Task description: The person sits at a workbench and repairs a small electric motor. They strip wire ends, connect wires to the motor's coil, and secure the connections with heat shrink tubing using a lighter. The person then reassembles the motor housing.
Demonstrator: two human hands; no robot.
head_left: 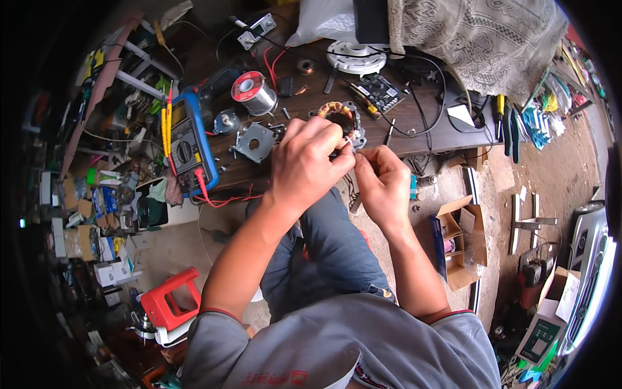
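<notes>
Hands point(304, 159) close together, curled inward — at a wire-wound ring point(337, 109)

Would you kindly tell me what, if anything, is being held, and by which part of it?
It cannot be told: the left grip and right grip are close by the wound stator, any hold hidden.

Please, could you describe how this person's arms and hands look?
Both forearms are bare below short grey sleeves edged with thin red trim. The left hand and right hand wear no gloves; no watch or bracelet shows.
</notes>
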